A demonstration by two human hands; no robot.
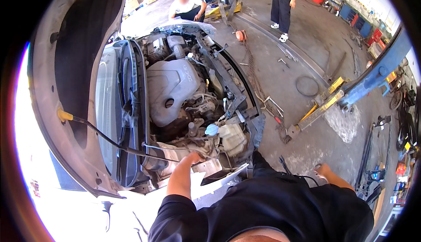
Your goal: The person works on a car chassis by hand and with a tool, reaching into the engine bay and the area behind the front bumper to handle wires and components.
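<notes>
A car's engine bay lies in front of me, with a grey plastic engine cover [173, 88] in its middle. My left hand [193, 158] rests on the bay's near side, its fingers stretched over the edge beside the whitish fender part [208, 167]. Close to it are a whitish fluid reservoir [232, 139] and a blue cap [212, 129]. The raised hood [74, 66] stands at the left, with a thin black prop rod [118, 144] running down from it. Out at my right side, my right hand [322, 170] hangs with curled fingers; their inner side is hidden. A black cable [309, 178] shows near it.
A person [188, 7] crouches beyond the car's far side; another person [283, 5] stands farther back. A blue lift post [377, 71] with a yellow arm [322, 106] rises at the right. Chain [251, 62], tools [285, 58] and a black ring [307, 85] lie on the floor.
</notes>
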